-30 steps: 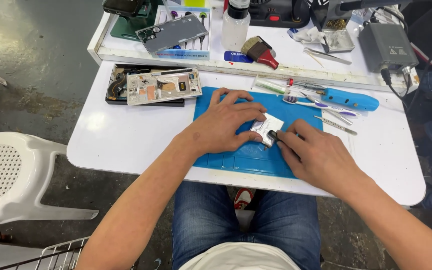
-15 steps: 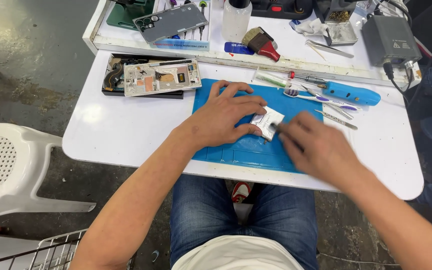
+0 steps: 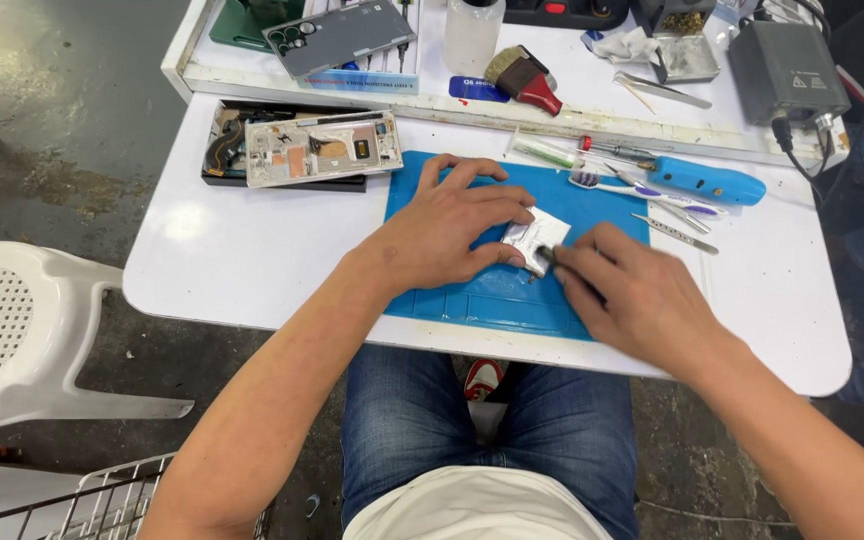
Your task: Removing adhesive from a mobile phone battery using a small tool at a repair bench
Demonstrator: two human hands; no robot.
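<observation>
Since a moment ago our right hand (image 3: 642, 295) has slid left, its dark tool (fingers closed round it) meeting the small silvery part (image 3: 535, 238) our left hand (image 3: 452, 228) presses flat mid blue mat (image 3: 472, 300); we're working its edge, and next comes steady pressure.

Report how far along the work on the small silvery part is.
Done: an opened phone lies stripped beside the blue mat. In hand: left hand pins the small silvery part on the mat; right hand works a dark tool on it. Left: part not refitted.
</observation>
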